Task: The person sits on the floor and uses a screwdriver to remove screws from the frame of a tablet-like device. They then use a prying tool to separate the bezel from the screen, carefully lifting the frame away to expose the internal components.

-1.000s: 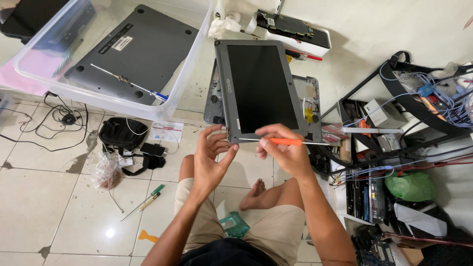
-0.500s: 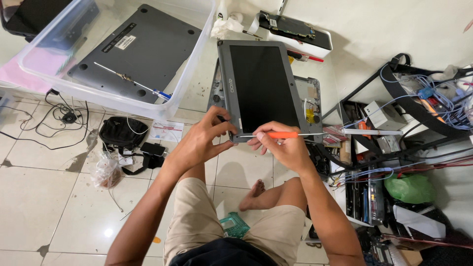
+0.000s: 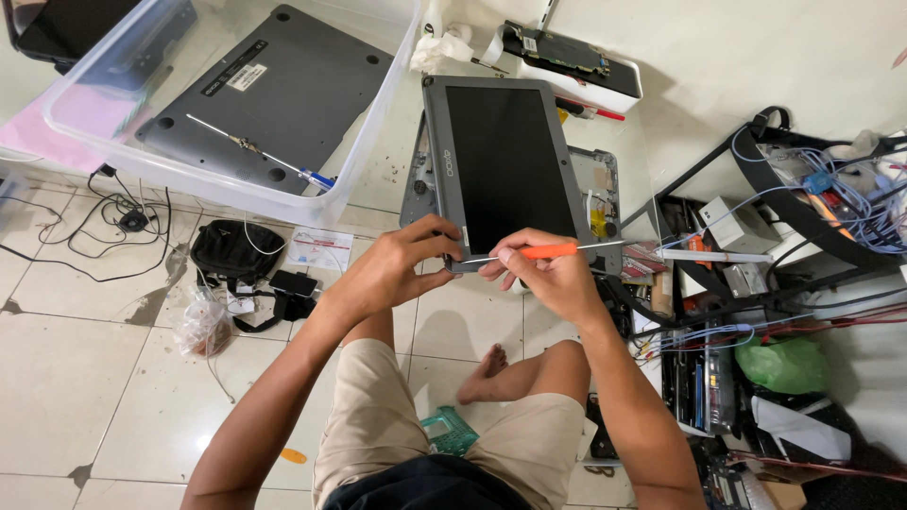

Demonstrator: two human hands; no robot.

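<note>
Right grip [image 3: 548, 274] closed around an orange-handled slim metal pry tool [image 3: 548, 251], tip at the near bottom edge of the grey-framed black laptop screen panel [image 3: 501, 165]. Left grip [image 3: 402, 269] pinches that panel's near left corner, just left of the tool tip. Bezel looks still seated, so I'd judge prying barely begun. Up-left of both grips, a clear plastic storage bin [image 3: 378, 142] holds a grey laptop bottom cover [image 3: 269, 90] and a thin rod.
</note>
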